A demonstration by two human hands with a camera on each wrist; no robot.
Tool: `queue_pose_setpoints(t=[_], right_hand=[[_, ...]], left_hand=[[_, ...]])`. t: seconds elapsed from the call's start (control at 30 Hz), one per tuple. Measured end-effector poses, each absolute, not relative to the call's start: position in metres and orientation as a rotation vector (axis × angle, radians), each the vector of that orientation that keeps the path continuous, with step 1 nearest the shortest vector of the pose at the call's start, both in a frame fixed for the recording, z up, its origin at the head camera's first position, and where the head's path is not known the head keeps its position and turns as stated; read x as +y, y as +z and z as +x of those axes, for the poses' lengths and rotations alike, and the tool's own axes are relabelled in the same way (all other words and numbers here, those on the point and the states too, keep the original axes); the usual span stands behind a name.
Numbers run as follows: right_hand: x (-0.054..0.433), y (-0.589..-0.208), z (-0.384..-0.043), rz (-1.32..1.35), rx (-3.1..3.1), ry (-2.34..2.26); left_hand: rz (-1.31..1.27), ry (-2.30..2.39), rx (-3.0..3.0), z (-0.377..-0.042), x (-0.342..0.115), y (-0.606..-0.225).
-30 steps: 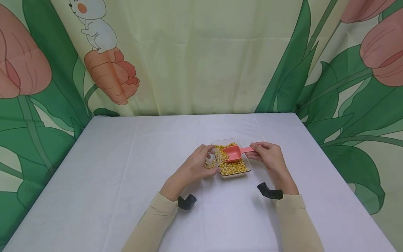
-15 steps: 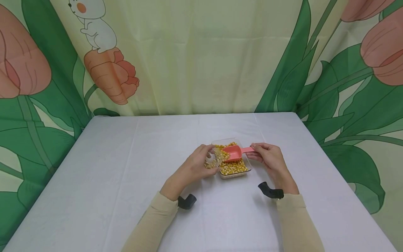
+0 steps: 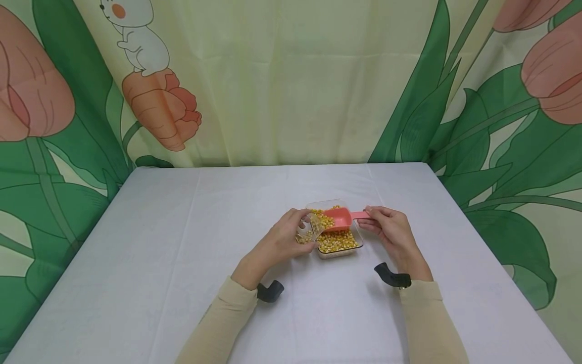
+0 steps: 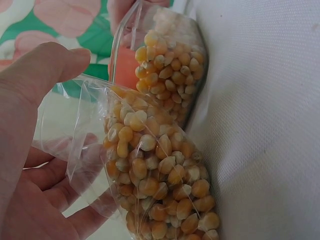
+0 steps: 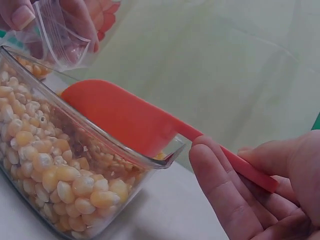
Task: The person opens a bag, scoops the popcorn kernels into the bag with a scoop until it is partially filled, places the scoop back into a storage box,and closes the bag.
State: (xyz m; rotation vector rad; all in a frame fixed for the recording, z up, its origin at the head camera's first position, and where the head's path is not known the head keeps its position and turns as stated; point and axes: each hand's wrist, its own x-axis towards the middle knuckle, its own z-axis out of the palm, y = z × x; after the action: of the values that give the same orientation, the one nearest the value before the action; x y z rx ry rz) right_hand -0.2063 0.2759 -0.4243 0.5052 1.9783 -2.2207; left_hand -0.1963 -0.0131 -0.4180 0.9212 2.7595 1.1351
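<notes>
A glass container [image 5: 75,200] full of corn kernels stands on the table, right of centre in the head view. My right hand [image 3: 390,226] pinches the handle of a coral-red scoop [image 3: 342,218]. The scoop's bowl lies over the container, its tip toward the bag; in the right wrist view its inside is hidden. My left hand [image 3: 288,235] holds a clear plastic bag [image 4: 155,170] by its mouth, the thumb on one side and the fingers on the other. The bag holds many corn kernels and sits against the container's left side.
A white cloth covers the table [image 3: 218,227]. Behind it hangs a curtain [image 3: 291,91] printed with tulips, a rabbit and a carrot. A black wrist camera mount [image 3: 270,291] sits at the left wrist, another mount [image 3: 392,276] at the right.
The scoop and my right hand have shifted slightly to the right, and the scoop's bowl has risen a little. My left hand, the bag and the container stay where they were.
</notes>
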Motion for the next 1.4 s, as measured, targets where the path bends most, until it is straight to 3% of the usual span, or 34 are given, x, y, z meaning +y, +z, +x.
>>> queue_pose_setpoints(t=[1.4], right_hand=[[0.271,-0.397,-0.198,0.350,1.980,-2.357]], left_hand=[[0.956,1.121,2.784,-0.196,-0.013,-0.418]])
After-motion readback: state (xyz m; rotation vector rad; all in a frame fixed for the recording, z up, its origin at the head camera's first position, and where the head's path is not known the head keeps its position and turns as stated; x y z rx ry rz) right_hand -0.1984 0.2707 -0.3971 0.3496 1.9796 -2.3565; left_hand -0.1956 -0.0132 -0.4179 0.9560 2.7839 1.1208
